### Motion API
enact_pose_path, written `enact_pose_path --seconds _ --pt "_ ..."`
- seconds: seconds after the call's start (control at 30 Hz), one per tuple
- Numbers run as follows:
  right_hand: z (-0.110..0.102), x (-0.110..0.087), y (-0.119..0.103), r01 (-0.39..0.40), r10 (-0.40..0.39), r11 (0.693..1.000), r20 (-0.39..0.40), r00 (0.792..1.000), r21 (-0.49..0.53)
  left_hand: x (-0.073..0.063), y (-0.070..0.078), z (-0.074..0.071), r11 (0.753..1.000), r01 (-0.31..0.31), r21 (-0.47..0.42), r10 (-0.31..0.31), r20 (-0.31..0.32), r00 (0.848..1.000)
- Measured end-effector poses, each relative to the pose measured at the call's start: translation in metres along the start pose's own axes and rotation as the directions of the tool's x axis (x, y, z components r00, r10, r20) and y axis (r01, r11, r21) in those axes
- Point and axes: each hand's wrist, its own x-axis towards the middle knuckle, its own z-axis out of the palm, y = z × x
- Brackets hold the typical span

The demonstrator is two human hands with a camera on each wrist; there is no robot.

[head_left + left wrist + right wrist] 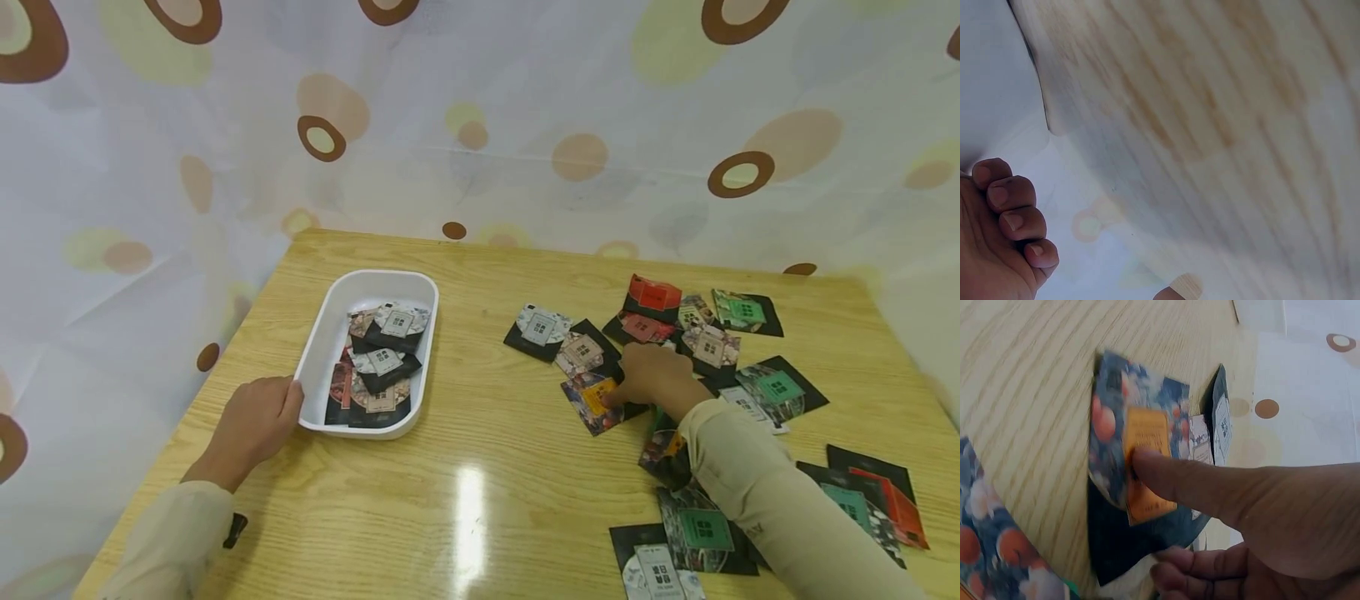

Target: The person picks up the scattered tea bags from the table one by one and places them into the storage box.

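My left hand (pixel 251 425) grips the near-left edge of a white tray (pixel 367 432), thumb at the rim. In the left wrist view its fingers (pixel 1019 209) are curled. Several flat sachets (pixel 378 360) lie overlapping inside the tray. My right hand (pixel 656 379) is over a spread of sachets on the right and pinches a sachet with an orange label (pixel 1147 428). The thumb presses on the label, and the other fingers are behind the sachet's dark lower part. Beside it lie a pink-label sachet (pixel 583 352) and a grey-label sachet (pixel 538 329).
More sachets overlap on the wooden table (pixel 495 467): red-label ones (pixel 654 296) at the back, a green-label one (pixel 782 386) further right, and others (pixel 701 529) under and around my right forearm. A patterned sheet (pixel 517 108) hangs behind and to the left.
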Motion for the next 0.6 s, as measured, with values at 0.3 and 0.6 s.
enact_pose_path --seconds 0.3,0.6 --pt "0.0 0.003 -0.004 0.346 -0.383 0.84 0.005 0.924 0.418 0.0 0.001 0.0 1.0 0.017 0.002 -0.017 0.009 1.0" --pt "-0.016 0.004 -0.064 0.433 -0.524 0.522 -0.124 0.843 0.735 0.0 0.001 0.0 1.0 0.024 0.01 -0.024 0.008 1.0"
